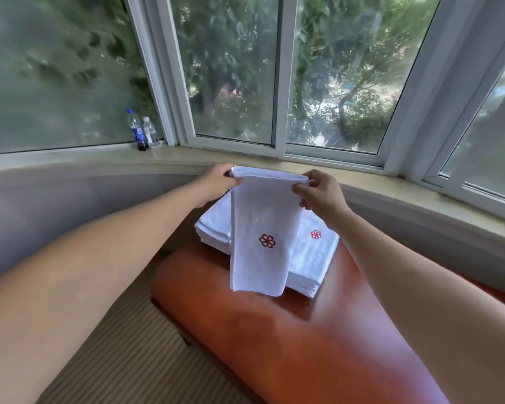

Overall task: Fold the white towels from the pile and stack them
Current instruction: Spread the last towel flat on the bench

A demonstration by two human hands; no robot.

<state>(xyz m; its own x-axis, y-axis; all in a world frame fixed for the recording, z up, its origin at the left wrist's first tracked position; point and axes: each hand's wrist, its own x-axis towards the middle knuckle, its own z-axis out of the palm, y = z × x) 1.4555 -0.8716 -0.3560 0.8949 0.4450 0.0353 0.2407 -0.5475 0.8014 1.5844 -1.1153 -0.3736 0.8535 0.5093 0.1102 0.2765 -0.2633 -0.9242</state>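
A white towel [263, 228] with a red flower emblem hangs folded lengthwise in the air over the table. My left hand [216, 180] pinches its top left corner and my right hand [321, 191] pinches its top right corner. Behind and below it lies a stack of white towels [312, 258] on the reddish-brown table [289, 345]; the top one shows the same red emblem. The hanging towel hides the middle of the stack, and its lower edge reaches just past the stack's near side.
A stone window sill [99, 158] curves round behind the table, with two plastic bottles [142, 131] standing at its left. Large windows [233, 68] rise behind. Striped carpet [123, 351] lies to the left of the table.
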